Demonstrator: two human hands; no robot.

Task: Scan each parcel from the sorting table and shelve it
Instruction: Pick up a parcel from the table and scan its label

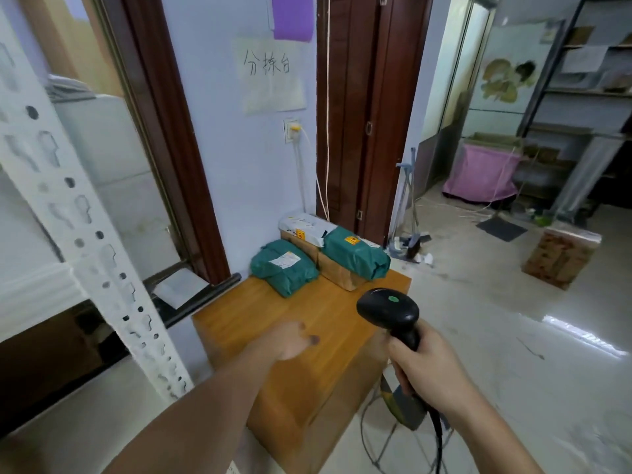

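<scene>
Right hand (424, 364) up close, fingers wrapped firmly round the grip of the black scanner (390, 311), its head tipped forward with a green dot on top and a cord trailing down below the wrist. Left hand (290, 340) reaches out over the wooden sorting table (307, 371), holding nothing; it is blurred, so whether the fingers are spread or loosely curled, I cannot tell. Beyond the left fingertips sits the near green parcel (284, 268), a plump soft bag in crinkled teal plastic, white label facing up. Ahead of the scanner, a second green parcel (355, 253) with a yellow sticker rides on top of a cardboard box (338, 273), and a white mailer (304, 227) lies behind it. Those green bags look light and squashy, the film probably a bit slick, so a broad grab across the middle should work, label kept upward for the scan. The box looks stiffer; take it by its edges.
</scene>
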